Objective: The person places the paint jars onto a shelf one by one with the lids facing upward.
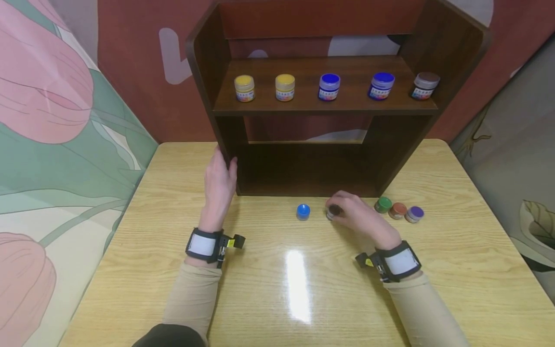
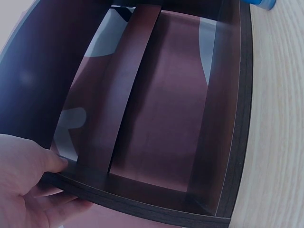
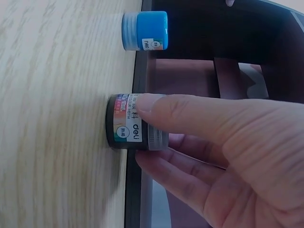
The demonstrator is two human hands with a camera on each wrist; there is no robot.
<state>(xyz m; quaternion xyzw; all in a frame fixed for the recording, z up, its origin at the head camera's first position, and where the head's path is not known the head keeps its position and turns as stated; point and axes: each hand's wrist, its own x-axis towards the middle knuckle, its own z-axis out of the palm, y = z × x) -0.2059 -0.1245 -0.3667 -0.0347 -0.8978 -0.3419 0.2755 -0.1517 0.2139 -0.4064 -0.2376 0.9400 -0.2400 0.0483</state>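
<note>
My left hand [image 1: 218,185] grips the left side panel of a dark wooden shelf [image 1: 223,112]. In the left wrist view its thumb lies on the inner face, the fingers on the outer side. My right hand [image 1: 357,214] pinches a dark brown paint jar [image 3: 128,124] between thumb and fingers, close over the table in front of the shelf. That jar's clear ribbed lid is uppermost, its label turned to the right wrist camera. To its left a bright blue paint jar [image 1: 303,212] stands with its clear lid towards the table.
On the upper board stand two yellow jars [image 1: 284,87], two blue jars [image 1: 329,87] and a brown jar [image 1: 425,86]. Right of my right hand are green [image 1: 383,205], reddish-brown [image 1: 397,210] and purple [image 1: 414,214] jars. The light wooden table [image 1: 260,289] extends towards me.
</note>
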